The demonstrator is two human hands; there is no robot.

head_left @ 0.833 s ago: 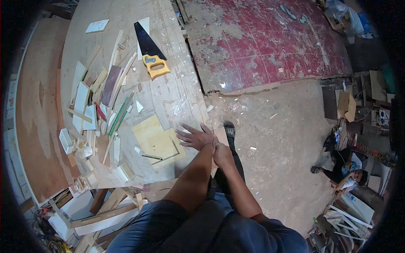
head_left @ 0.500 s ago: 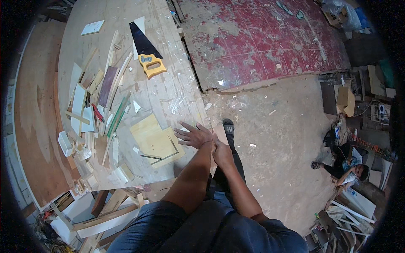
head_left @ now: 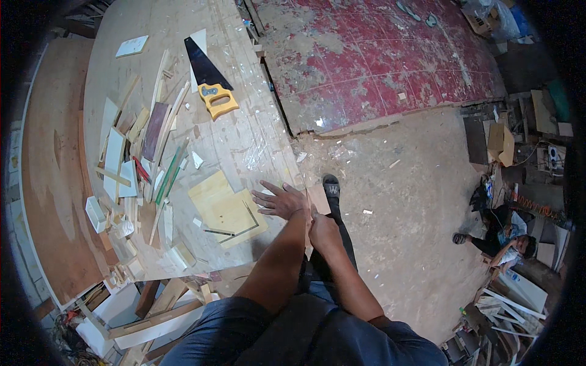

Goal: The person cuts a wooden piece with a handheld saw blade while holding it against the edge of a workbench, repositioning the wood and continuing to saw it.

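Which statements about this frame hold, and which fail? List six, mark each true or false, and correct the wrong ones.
1. The left hand is spread, left of the right hand. True.
2. The right hand is open and flat. False: its fingers are curled closed; what they hold is unclear.
3. A pinkish-tan flat piece shows right of the left hand. True.
4. A saw lies on the worktable. True.
5. The saw's handle is blue. False: it is yellow.
6. The saw touches the left hand. False: it lies apart from both hands.
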